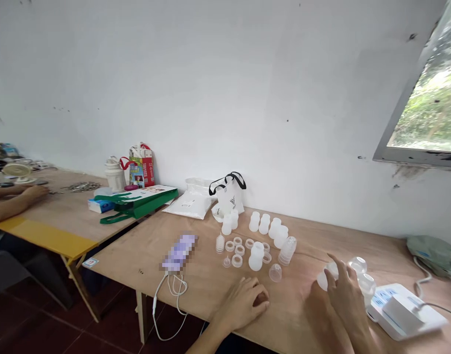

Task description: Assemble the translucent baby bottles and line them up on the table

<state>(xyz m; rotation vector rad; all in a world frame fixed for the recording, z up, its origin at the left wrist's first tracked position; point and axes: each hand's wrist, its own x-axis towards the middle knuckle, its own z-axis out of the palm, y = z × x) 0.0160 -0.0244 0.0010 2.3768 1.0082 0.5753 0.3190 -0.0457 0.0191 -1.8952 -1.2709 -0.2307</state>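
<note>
Right hand [343, 295] sits over the clear domed caps [359, 265] toward the right of the table [195, 290]. Its fingers are spread, the index lifted, the palm against a small white bottle [323, 278]; whether it truly grips that bottle, I cannot tell. Left hand [243, 302] rests on the table, fingers loosely curled, holding nothing. Just beyond it stand more white bottles [264, 223], loose rings [237, 250] and a clear cup [275, 272]. A white power strip [405, 314] lies just beside the caps.

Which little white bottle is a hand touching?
The bottle against the right hand, alone on the right; the other bottles stand grouped farther left, untouched.
</note>
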